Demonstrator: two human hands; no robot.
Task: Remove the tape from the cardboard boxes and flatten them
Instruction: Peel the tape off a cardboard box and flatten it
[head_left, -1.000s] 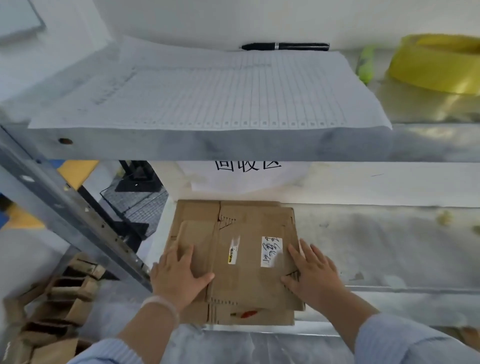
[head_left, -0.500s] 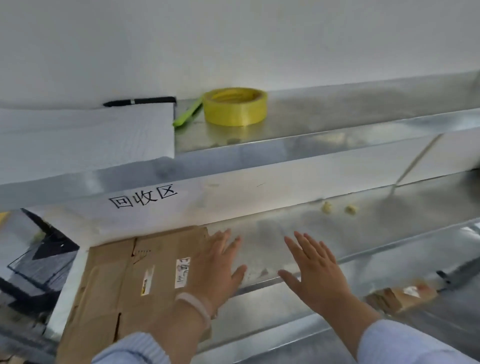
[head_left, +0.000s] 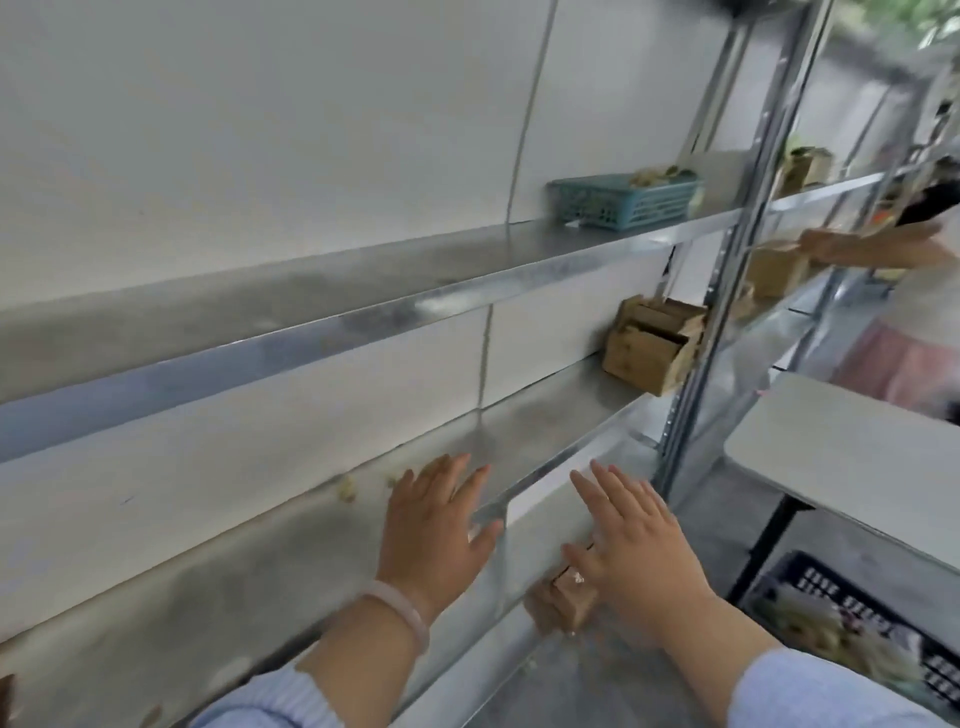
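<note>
Cardboard boxes (head_left: 654, 345), unflattened, sit at three o'clock on the shelf (head_left: 545, 410); the flattened sheet has left my view. Left hand (head_left: 431, 535) and right hand (head_left: 634, 545) both spread, empty: next box, I judge.

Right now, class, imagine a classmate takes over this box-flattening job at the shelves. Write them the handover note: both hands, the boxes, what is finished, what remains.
Left hand: open, fingers spread over the front edge of the middle shelf, holding nothing.
Right hand: open, just above a small box on the lower shelf; whether it touches the box is unclear.
The stacked boxes sit unflattened at the middle shelf's far right end.
Done: no flattened cardboard is in view.
Left: strip the tape from the small box and the stacked boxes, then flatten them.
</note>
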